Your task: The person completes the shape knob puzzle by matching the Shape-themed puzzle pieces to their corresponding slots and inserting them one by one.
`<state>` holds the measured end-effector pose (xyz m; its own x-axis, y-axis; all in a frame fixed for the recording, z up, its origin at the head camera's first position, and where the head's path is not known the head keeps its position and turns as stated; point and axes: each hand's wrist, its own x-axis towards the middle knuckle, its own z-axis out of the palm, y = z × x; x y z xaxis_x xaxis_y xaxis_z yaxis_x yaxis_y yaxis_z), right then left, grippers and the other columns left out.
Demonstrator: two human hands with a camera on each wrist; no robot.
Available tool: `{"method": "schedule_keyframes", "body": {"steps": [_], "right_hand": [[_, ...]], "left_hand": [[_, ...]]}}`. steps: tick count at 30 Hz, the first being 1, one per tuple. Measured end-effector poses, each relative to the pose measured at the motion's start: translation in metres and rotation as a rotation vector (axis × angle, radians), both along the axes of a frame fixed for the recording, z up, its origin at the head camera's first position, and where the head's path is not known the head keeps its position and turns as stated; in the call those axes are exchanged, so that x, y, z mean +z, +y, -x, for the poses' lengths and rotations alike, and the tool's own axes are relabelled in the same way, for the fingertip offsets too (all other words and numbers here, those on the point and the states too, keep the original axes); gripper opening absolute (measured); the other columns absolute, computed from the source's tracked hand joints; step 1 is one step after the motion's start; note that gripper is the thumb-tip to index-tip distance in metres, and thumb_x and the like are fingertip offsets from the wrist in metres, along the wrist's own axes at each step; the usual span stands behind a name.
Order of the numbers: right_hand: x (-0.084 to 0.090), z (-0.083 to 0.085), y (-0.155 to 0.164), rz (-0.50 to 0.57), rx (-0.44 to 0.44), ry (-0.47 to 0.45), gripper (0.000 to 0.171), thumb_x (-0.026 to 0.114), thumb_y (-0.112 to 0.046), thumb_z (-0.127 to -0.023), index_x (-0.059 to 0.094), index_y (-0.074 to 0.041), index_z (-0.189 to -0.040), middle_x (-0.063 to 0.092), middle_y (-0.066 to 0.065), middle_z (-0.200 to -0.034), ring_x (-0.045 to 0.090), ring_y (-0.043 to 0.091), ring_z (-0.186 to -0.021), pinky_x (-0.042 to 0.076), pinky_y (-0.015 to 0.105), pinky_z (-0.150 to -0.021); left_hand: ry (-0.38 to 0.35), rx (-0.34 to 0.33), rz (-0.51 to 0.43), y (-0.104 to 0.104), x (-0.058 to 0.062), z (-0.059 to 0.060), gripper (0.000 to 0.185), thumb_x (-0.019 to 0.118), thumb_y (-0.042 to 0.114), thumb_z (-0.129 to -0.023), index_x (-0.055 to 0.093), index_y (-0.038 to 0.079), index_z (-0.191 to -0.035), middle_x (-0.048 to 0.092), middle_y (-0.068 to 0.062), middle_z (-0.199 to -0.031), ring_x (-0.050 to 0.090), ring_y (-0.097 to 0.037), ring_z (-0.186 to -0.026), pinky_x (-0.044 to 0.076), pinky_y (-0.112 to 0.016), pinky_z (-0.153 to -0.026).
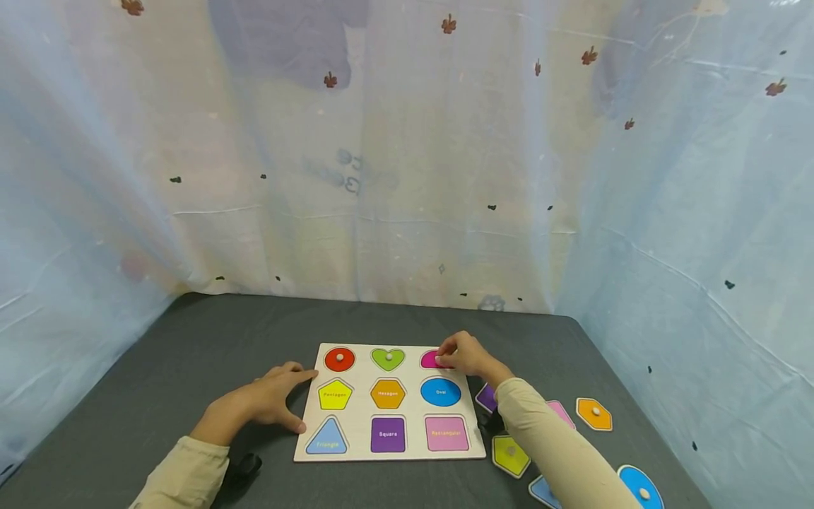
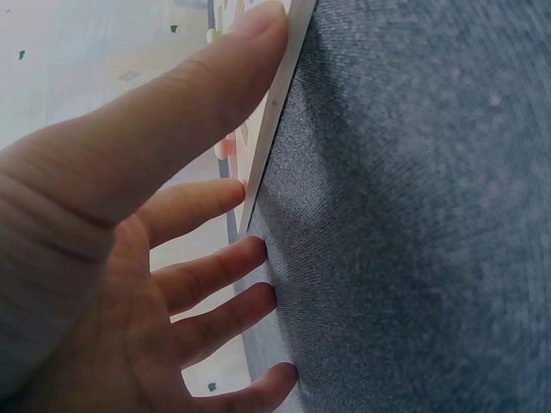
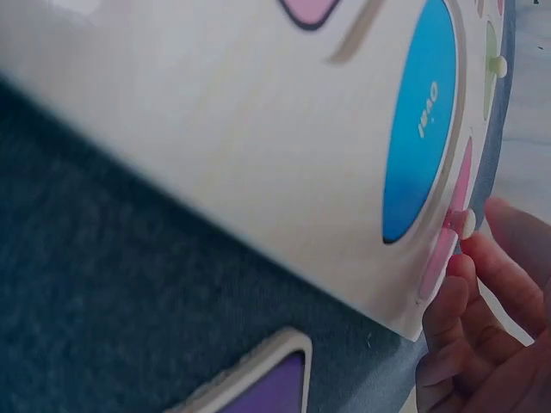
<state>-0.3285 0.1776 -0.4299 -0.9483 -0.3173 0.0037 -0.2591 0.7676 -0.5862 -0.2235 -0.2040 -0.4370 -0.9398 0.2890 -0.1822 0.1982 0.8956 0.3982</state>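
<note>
A wooden shape puzzle board (image 1: 362, 452) lies flat on the dark grey table. A red circle (image 1: 340, 359), a green heart (image 1: 388, 358) and a magenta piece (image 1: 429, 360) sit in its top row. The other slots are bare and labelled. My right hand (image 1: 448, 353) is curled over the magenta piece (image 3: 441, 254), its fingertips (image 3: 461, 267) closed about the small white knob (image 3: 467, 224). My left hand (image 1: 304, 399) lies open on the table, with its thumb (image 2: 258, 34) and straight fingers against the board's left edge (image 2: 275, 112).
Loose pieces lie to the right of the board: purple (image 1: 486, 397), pink (image 1: 562, 413), an orange hexagon (image 1: 594, 414), a yellow-green pentagon (image 1: 510, 456), a blue oval (image 1: 641, 488) and a blue triangle (image 1: 543, 491). Pale sheeting walls in the table on three sides.
</note>
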Motion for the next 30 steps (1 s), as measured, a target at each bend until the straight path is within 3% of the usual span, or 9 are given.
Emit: {"method": "schedule_keyframes", "body": {"steps": [8, 13, 20, 30], "right_hand": [[0.007, -0.011, 0.011, 0.015, 0.017, 0.004, 0.014, 0.074, -0.016, -0.092, 0.077, -0.004, -0.097, 0.071, 0.006, -0.088, 0.061, 0.015, -0.079, 0.058, 0.029, -0.070], [0.010, -0.018, 0.021, 0.020, 0.081, 0.037, 0.014, 0.072, -0.017, -0.094, 0.077, -0.004, -0.098, 0.073, 0.007, -0.093, 0.062, 0.017, -0.087, 0.059, 0.032, -0.075], [0.014, -0.031, 0.033, 0.046, 0.171, 0.060, 0.019, 0.069, -0.021, -0.096, 0.076, -0.003, -0.102, 0.074, 0.009, -0.096, 0.060, 0.015, -0.080, 0.055, 0.025, -0.069], [0.016, -0.051, 0.052, 0.059, 0.164, 0.032, 0.022, 0.068, -0.025, -0.097, 0.075, -0.005, -0.106, 0.073, 0.006, -0.098, 0.061, 0.017, -0.080, 0.054, 0.023, -0.070]], "left_hand": [[-0.009, 0.000, 0.007, 0.001, 0.001, -0.001, 0.101, 0.096, 0.037, -0.065, 0.048, 0.014, -0.151, 0.048, -0.015, -0.144, 0.048, -0.035, -0.127, 0.039, -0.072, -0.102], [-0.008, -0.005, 0.013, 0.000, 0.002, 0.000, 0.101, 0.095, 0.037, -0.065, 0.048, 0.014, -0.151, 0.048, -0.015, -0.143, 0.048, -0.035, -0.126, 0.039, -0.072, -0.102], [-0.010, -0.008, 0.011, 0.000, 0.002, 0.000, 0.101, 0.095, 0.037, -0.065, 0.047, 0.014, -0.151, 0.047, -0.017, -0.145, 0.047, -0.036, -0.127, 0.038, -0.072, -0.103], [-0.003, -0.012, 0.011, 0.001, 0.004, -0.001, 0.101, 0.095, 0.036, -0.065, 0.048, 0.012, -0.151, 0.048, -0.016, -0.143, 0.048, -0.036, -0.126, 0.039, -0.072, -0.102]]}}
